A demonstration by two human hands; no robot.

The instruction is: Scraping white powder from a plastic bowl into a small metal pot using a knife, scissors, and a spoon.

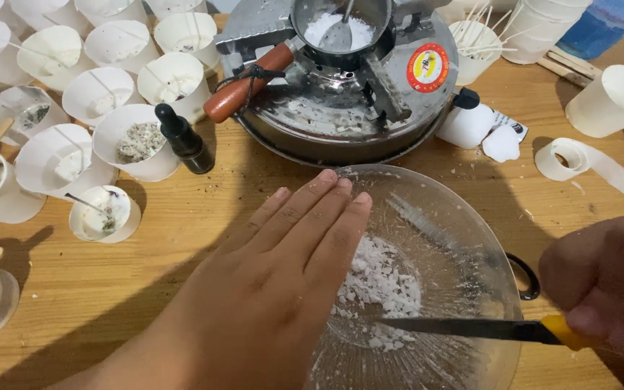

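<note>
Taking the glass bowl (464, 238) as the landmark: well to its left, and up from there, stand white paper cups (120, 87), some with a pale filling and flecks, some with wooden sticks; a small dark dropper bottle (185, 141) stands between them and the bowl; a careless elbow there could tip a cup or the bottle, I judge.

On the bowl's left rim lies the left hand (290, 253), flat, fingers straight and together, grasping nothing; the palm hides that rim, so how firmly the bowl is steadied cannot be told; if it only rests, the bowl may slide on the wooden table (110, 289) when the blade presses.

Inside the bowl, near its middle, lie white waxy flakes (380, 285); the knife (485, 328) reaches in from the right, its tip just beside the left fingers; a slip on the hard flakes could bring the edge against them, and chips may jump over the rim.

Behind the bowl sits a round burner (341, 115) carrying a small pan (337, 32) of white matter with a wooden handle; whether it is lit cannot be seen.

At the bowl's right the right hand (608, 289) is clenched on the knife's yellow handle; it is blurred and cut by the frame edge.
</note>
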